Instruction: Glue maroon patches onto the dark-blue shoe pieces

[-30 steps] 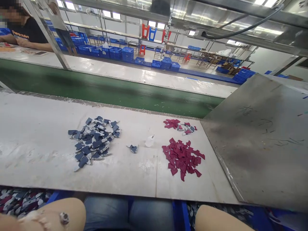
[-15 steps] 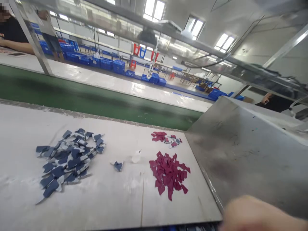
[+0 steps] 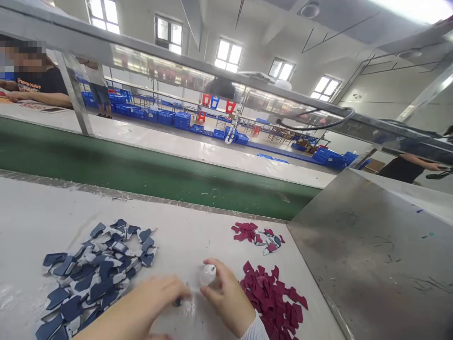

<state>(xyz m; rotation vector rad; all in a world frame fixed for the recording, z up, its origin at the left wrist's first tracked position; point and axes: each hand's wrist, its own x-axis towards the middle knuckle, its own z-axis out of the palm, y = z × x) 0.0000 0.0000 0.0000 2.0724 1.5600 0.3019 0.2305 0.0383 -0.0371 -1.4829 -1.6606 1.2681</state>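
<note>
A small white squeeze bottle (image 3: pixel 207 275) with a pointed tip stands near the middle of the bench. My right hand (image 3: pixel 230 295) has its thumb and fingers closed around it. Just left of this, my left hand (image 3: pixel 164 295) is over a single navy fabric piece (image 3: pixel 177 301), mostly covered; motion blur hides what the fingers do. On the left lies a loose pile of navy and grey-white cut pieces (image 3: pixel 106 274). Maroon cut pieces (image 3: pixel 265 295) are heaped beside my right forearm, partly behind it.
A smaller maroon group (image 3: pixel 244 231) and a few mixed pieces (image 3: pixel 271 243) lie farther back. A metal panel (image 3: pixel 375 250) slopes up at the right. Behind the white bench (image 3: pixel 198 222) runs a green belt (image 3: pixel 148 170). A person (image 3: pixel 42 85) sits at the far left.
Both hands have come into the middle of the view. The right hand has taken hold of the bottle; the left has reached the single navy piece. The camera has tilted up.
</note>
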